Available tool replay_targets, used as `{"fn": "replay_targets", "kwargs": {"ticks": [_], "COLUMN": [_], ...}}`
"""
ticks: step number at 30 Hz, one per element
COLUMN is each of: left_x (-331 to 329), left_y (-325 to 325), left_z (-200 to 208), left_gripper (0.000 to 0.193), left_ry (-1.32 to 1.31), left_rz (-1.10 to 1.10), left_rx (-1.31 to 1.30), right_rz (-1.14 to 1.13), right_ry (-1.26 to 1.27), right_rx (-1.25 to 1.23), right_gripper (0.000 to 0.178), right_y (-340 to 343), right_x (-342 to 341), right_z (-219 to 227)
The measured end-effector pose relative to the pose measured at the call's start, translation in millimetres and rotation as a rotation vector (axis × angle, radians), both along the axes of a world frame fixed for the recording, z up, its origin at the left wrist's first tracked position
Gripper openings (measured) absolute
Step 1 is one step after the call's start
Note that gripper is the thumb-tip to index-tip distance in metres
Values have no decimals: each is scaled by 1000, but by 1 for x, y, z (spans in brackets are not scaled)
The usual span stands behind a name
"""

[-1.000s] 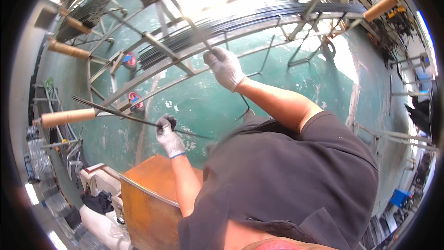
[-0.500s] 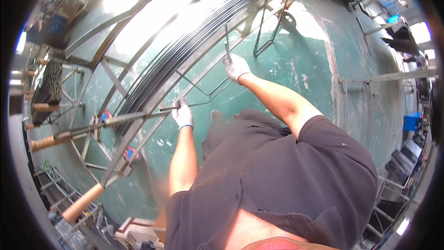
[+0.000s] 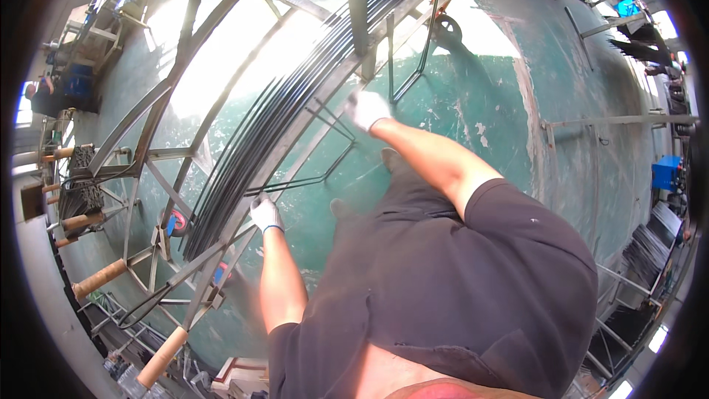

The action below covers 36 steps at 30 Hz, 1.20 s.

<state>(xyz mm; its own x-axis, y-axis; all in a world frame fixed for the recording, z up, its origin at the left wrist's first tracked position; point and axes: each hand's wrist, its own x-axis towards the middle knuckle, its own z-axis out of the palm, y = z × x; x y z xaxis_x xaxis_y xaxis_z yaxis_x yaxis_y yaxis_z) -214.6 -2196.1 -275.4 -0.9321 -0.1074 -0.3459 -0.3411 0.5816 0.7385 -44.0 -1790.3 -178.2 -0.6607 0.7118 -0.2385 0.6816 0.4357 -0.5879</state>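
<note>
Rods (image 3: 294, 96) on rack (image 3: 357, 11), floor (image 3: 450, 100) beneath; box (image 3: 666, 173) right

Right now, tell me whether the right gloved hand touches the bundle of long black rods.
Apart. The head view shows a grey metal rail between the right gloved hand and the rod bundle.

Rack side: a dense bundle of dark rods (image 3: 255, 144) runs along the metal rail (image 3: 293, 140), its closest-packed stretch leaving scant finger room between neighbours. Upright post (image 3: 357, 15) stands just beyond the right grip (image 3: 369, 109), in the way of a straight slide farther up the rail. Dark bent bars (image 3: 325, 179) jut from the rail toward the body, partly barring the direct path between right grip and left grip (image 3: 266, 213). Past the post, a black U-shaped frame (image 3: 408, 87) and wheel (image 3: 448, 33) obstruct. Widest opening: green floor (image 3: 484, 100) right of the right forearm (image 3: 436, 151).
</note>
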Motion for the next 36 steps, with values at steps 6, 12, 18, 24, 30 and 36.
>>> {"fn": "replay_targets", "kwargs": {"ticks": [6,12,18,24,30,36], "left_x": [81,185,220,232,256,279], "left_y": [30,95,120,119,109,75], "left_z": [38,76,89,90,76,70], "left_gripper": [28,28,32,30,36,36], "left_ry": [-302,-420,-351,-335,-357,-329], "left_rz": [338,286,172,206,119,102], "left_rx": [174,303,221,217,207,158], "right_rz": [-302,-164,-24,23,5,-133], "right_ry": [-145,-212,-265,-252,-142,-27], "right_rx": [280,504,475,420,396,385], "right_gripper": [54,60,56,63,56,51], "right_y": [176,253,261,248,254,263], "right_x": [18,-13,-10,19,13,8], "right_z": [-13,-39,-49,-31,-30,-35]}}
